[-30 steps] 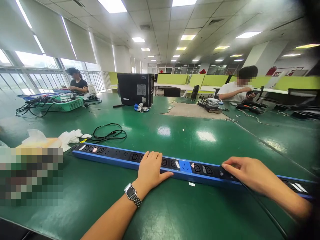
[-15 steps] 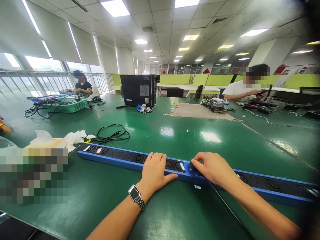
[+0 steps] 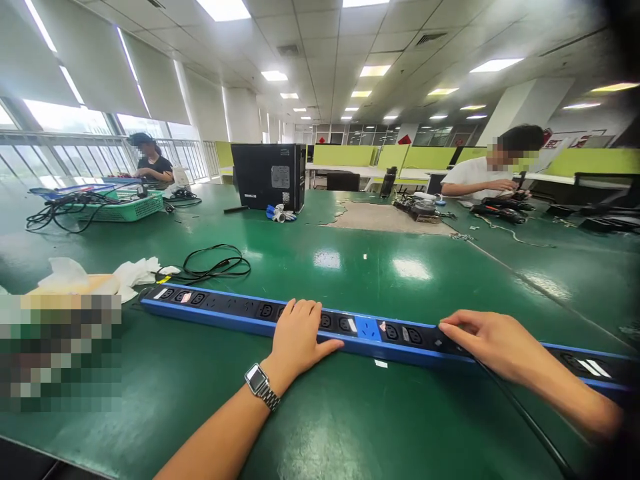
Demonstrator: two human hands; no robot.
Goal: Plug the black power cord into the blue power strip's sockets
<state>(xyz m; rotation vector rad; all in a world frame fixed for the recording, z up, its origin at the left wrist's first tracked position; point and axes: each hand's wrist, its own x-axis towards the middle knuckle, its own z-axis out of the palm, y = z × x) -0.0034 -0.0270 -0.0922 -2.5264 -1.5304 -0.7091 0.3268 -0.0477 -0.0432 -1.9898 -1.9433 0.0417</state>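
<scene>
A long blue-and-black power strip (image 3: 369,329) lies across the green table, with a row of sockets along its top. My left hand (image 3: 299,335) grips its middle, fingers over the far edge and thumb along the near side. Farther right, my right hand (image 3: 493,343) pinches a black power plug (image 3: 447,342) at the strip's top, over the socket row. Whether the plug is inserted is hidden by the fingers. Its black cable (image 3: 525,415) runs from under that hand toward the lower right.
A coiled black cable (image 3: 217,265) lies behind the strip's left end, near crumpled white plastic (image 3: 136,273). Farther back are a green basket (image 3: 123,210) with cables, a black computer case (image 3: 267,177) and gloves (image 3: 280,213). Two people sit across the table.
My right hand has moved right along the strip with the plug, leaving the blue socket section uncovered. My left hand keeps its place on the strip. The view has shifted slightly.
</scene>
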